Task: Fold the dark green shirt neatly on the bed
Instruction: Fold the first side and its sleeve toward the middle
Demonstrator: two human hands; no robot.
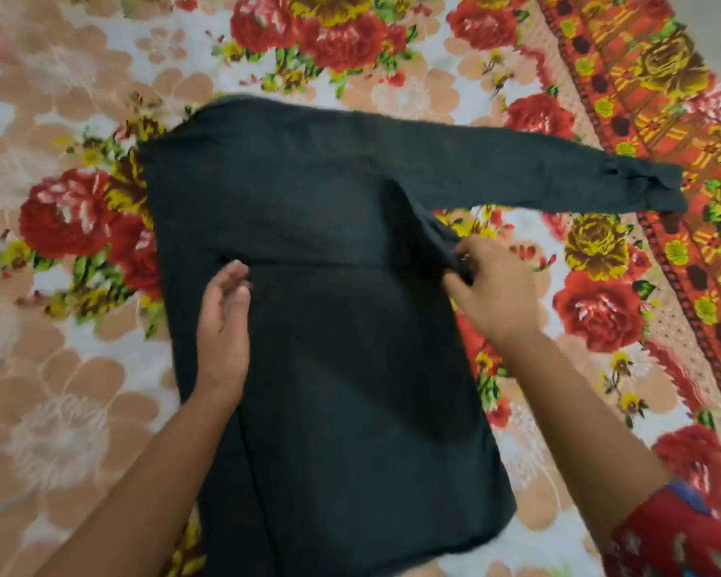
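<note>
The dark green shirt (329,326) lies flat on the bed, collar end far from me and hem near me. Its left side is folded inward over the body. One long sleeve (558,177) stretches out to the right. My left hand (223,322) rests on the folded left part with straight fingers. My right hand (492,289) pinches the shirt's right edge just below the armpit, lifting the cloth a little.
A bedspread (80,368) with large red, yellow and peach flowers covers the bed. Its orange patterned border (662,97) runs along the right side. A red printed sleeve (679,535) shows at my right arm.
</note>
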